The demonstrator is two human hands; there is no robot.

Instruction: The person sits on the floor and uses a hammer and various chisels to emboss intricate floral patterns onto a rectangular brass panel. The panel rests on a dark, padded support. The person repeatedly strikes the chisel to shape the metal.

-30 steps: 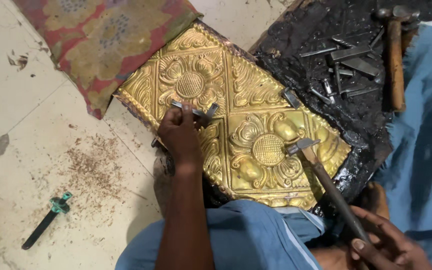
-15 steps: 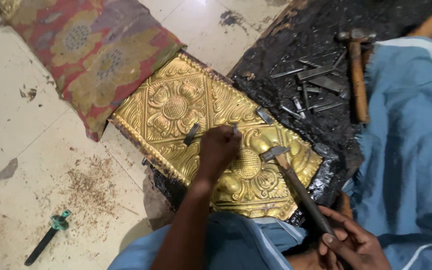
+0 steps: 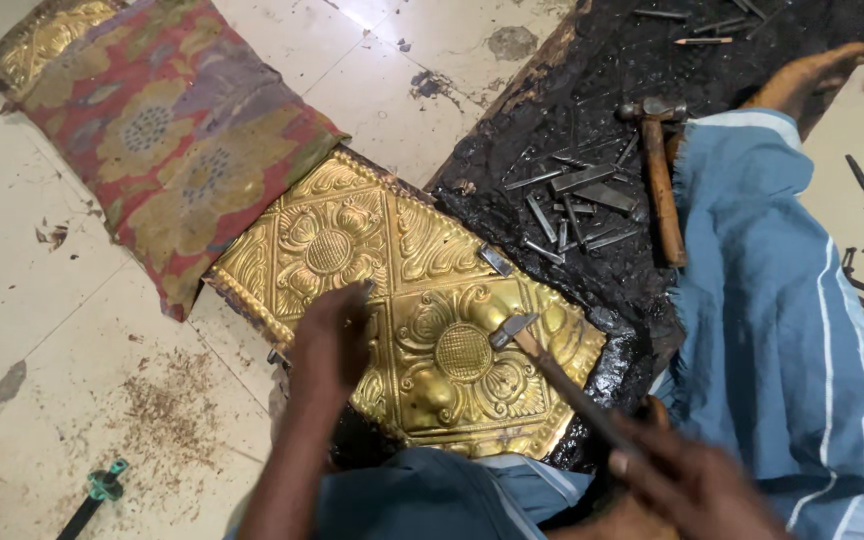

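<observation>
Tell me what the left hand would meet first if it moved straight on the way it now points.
The left hand points up the gold panel, so it would probably slide over the upper flower relief, then reach the cushion. Its height above the panel is unclear.

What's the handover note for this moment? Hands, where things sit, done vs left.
Left hand: resting on the embossed brass sheet, fingers curled; any punch under it is hidden.
Right hand: gripping the handle of a small hammer, head poised over the lower flower panel.
Brass sheet lies on the black pitch board. Spare punches and a second hammer lie on the board.
Done: flower and leaf relief raised across the panels.
Left: cannot tell which details are unfinished.
</observation>
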